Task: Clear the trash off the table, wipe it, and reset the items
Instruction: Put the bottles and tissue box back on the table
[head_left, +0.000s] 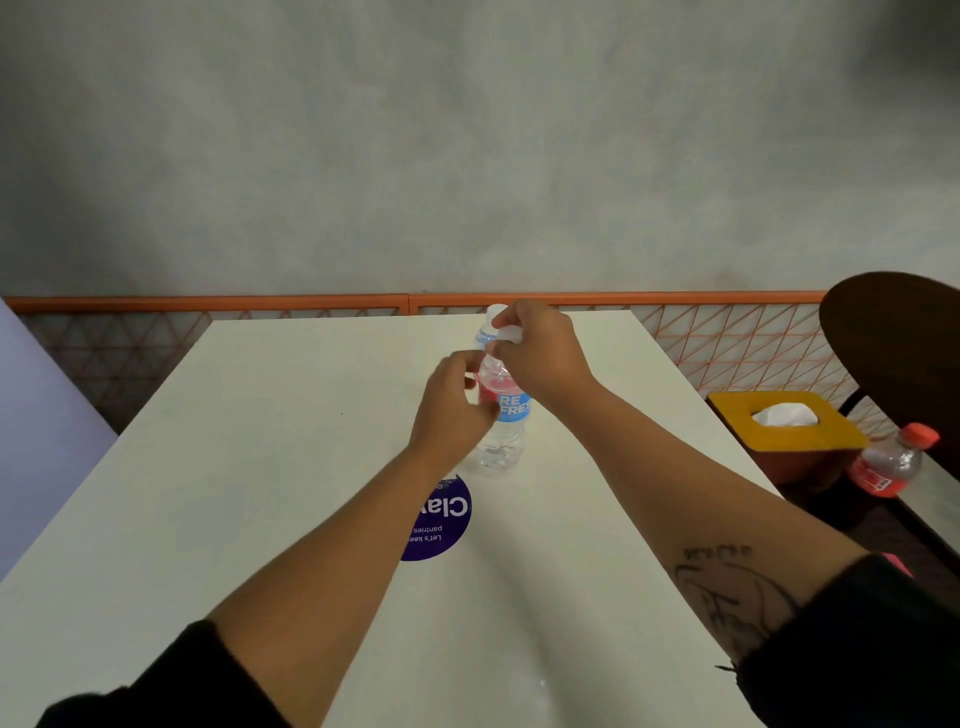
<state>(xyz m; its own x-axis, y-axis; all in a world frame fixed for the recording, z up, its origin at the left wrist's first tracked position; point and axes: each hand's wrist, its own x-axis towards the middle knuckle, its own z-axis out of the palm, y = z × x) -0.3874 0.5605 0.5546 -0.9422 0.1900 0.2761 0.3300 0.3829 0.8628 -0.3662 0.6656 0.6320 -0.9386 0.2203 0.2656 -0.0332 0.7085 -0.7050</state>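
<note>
A clear water bottle (501, 441) stands upright mid-surface (260, 467), just beyond a round purple sticker (441, 519). Off to the right are a yellow-topped tissue box (831, 431) and a red-capped bottle (888, 462). The left hand (452, 405) curls round the label; the right hand (540, 353) pinches the bottle's top.

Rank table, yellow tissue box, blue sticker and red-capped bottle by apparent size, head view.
1. table
2. yellow tissue box
3. blue sticker and red-capped bottle look alike, the sticker partly behind an arm.
</note>
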